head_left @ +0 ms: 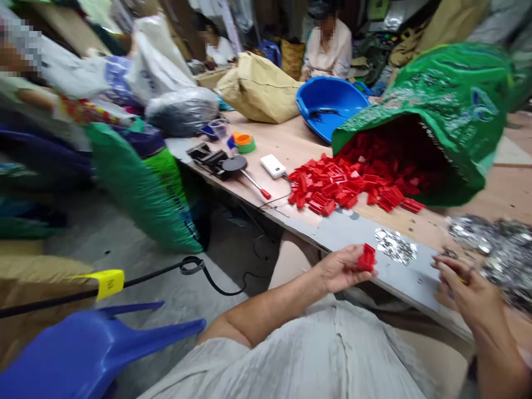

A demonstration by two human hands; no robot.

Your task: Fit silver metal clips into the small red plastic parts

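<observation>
Left hand (343, 270) pinches one red clip (367, 257) over the near table (344, 228) edge, right hand (467, 291) curled by metal bits (496, 249) at right, grip unclear; far clip pile (353, 185) spilling from green sack (440, 105) looks mostly unworked.

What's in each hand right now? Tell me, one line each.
Left hand: closed on a red plastic piece.
Right hand: fingers curled by the pile of silver bits; a hold cannot be told.

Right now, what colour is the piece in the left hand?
The piece is red; head view shows it best.
</observation>
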